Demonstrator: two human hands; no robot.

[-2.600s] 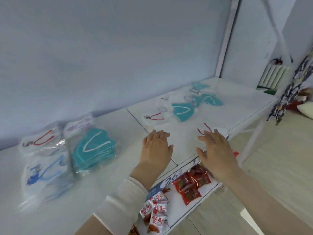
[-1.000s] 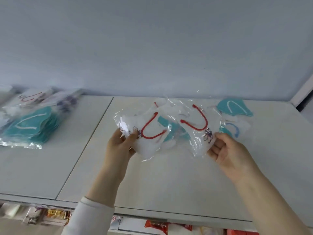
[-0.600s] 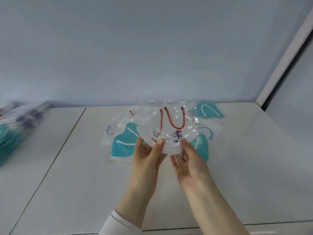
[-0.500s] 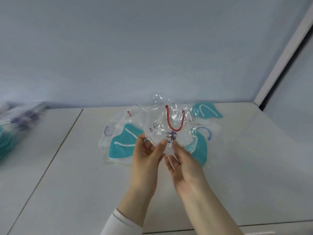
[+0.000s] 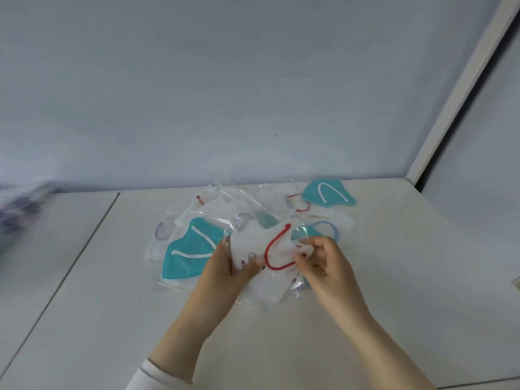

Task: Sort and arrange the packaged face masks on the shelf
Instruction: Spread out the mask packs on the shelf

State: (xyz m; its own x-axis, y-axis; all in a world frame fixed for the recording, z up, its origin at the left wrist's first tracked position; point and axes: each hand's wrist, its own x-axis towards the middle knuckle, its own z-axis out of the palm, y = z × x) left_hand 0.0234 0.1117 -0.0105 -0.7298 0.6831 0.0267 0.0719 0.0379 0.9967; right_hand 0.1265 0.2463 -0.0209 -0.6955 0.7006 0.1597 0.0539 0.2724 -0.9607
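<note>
Both hands hold white packaged masks with a red ear loop (image 5: 277, 249) just above the white shelf (image 5: 394, 291). My left hand (image 5: 225, 273) grips the packet's left edge with fingers curled round it. My right hand (image 5: 323, 263) pinches its right edge. Behind and under it lies a loose heap of packets: a teal mask (image 5: 188, 254) on the left, another teal mask (image 5: 327, 194) at the back right, a white mask with a blue loop (image 5: 329, 229) and a white mask with a purple loop (image 5: 161, 235).
The back wall (image 5: 225, 94) rises straight behind the heap. A white upright post (image 5: 461, 88) bounds the shelf on the right. A blurred stack of sorted packets (image 5: 17, 212) sits at the far left edge. A seam (image 5: 92, 243) divides the shelf boards.
The two red-looped packets, held apart a second ago, have been brought together into one bundle and lowered toward the shelf. My view has swung right, pushing the sorted stack to the frame's edge.
</note>
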